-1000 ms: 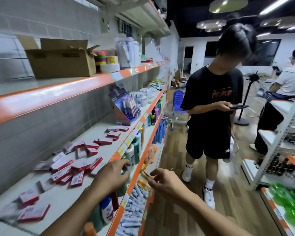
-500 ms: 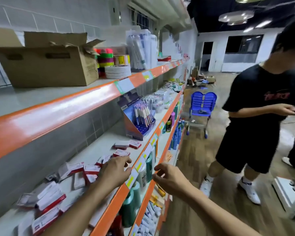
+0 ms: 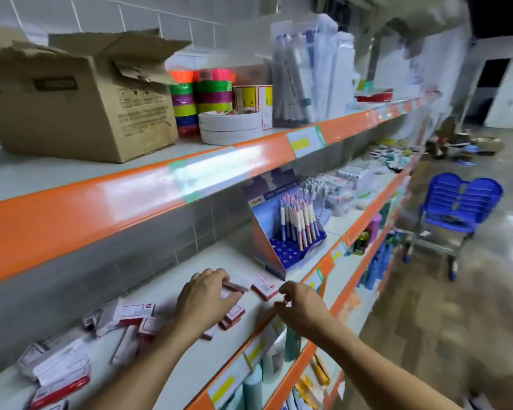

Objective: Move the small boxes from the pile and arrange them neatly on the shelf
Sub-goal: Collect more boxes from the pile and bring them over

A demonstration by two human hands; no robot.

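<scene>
Reached further along the shelf [image 3: 219,359] since a moment ago. Left hand [image 3: 205,294] now gripping a small box [image 3: 234,287]; right hand [image 3: 301,306] loosely curled, holding nothing. Arranging likely begun, far pile [image 3: 125,318] left to clear.

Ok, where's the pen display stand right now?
In the head view, the pen display stand sits on the middle shelf, right of centre, just beyond the small red-and-white box ahead of both hands.

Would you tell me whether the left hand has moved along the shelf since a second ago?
Yes: the left hand has moved along the shelf toward the pen display.
</scene>
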